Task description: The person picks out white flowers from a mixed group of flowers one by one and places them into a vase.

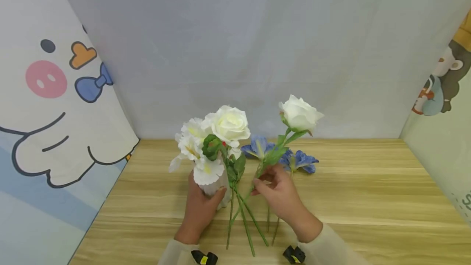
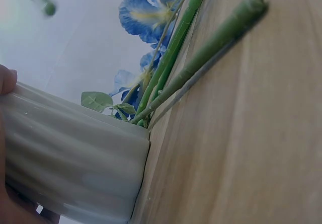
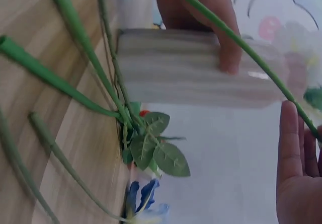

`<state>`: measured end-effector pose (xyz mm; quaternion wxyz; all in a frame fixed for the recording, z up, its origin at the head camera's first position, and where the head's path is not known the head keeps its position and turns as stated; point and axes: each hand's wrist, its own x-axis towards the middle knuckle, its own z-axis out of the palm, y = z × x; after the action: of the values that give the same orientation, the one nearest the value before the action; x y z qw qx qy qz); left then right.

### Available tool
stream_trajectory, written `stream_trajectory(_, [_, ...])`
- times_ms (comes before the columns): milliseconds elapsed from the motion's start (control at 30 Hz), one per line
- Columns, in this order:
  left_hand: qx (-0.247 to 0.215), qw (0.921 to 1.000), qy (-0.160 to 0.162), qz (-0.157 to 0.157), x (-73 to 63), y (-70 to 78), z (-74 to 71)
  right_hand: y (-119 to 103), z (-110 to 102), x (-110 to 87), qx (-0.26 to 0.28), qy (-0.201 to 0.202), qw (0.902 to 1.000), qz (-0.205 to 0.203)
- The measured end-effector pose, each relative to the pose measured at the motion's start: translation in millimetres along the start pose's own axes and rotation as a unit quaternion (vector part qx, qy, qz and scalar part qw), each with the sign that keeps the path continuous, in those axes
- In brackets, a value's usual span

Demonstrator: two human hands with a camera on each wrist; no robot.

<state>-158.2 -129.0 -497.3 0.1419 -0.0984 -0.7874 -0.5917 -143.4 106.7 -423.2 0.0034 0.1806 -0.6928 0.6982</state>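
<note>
My left hand (image 1: 201, 207) grips a white ribbed vase (image 2: 80, 153) that stands upright on the table. Frilly white flowers (image 1: 207, 171) and a white rose (image 1: 229, 124) show at the vase's top. To the right, my right hand (image 1: 282, 197) pinches the green stem (image 3: 241, 43) of another white rose (image 1: 299, 113). This rose is held up with its bloom tilted right. Its lower stem crosses in front of the vase in the right wrist view; in the left wrist view a blurred stem end hangs above the table.
Blue flowers (image 1: 303, 160) lie behind my right hand on the wooden table (image 1: 368, 199). Several green stems (image 1: 244, 220) lie crossed beside the vase, with leaves (image 3: 168, 156) near its base. A grey curtain (image 1: 257, 52) hangs behind, and cartoon-printed panels (image 1: 55, 126) stand at both sides.
</note>
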Motion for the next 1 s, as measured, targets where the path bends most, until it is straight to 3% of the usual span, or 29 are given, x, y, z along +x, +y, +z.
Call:
stream_trajectory(233, [0.007, 1.0000, 0.001, -0.001, 0.5, -0.9, -0.6, -6.8, 6.6, 0.7, -0.006, -0.042, 0.9986, -0.030])
stream_trajectory(367, [0.007, 1.0000, -0.001, 0.005, 1.2, -3.5, -0.6, -10.4, 6.4, 2.1, -0.012, -0.036, 0.9983, -0.044])
stream_trajectory(500, [-0.001, 1.0000, -0.004, 0.007, 1.4, -5.9, -0.4, -12.8, 4.8, 4.8, -0.005, -0.024, 0.9962, -0.083])
stream_trajectory(600, [-0.001, 1.0000, -0.004, 0.004, 1.3, -6.8, -0.3, -15.5, 3.8, 9.4, 0.019, -0.011, 0.9881, -0.153])
stream_trajectory(767, [0.013, 0.9999, -0.002, -0.002, 1.3, -7.6, 0.4, -23.4, 2.1, 18.4, 0.041, 0.007, 0.9656, -0.257])
stream_trajectory(1000, [0.009, 1.0000, 0.002, -0.001, 2.0, -7.6, 0.6, -40.5, 2.3, 24.3, 0.054, 0.031, 0.9607, -0.270])
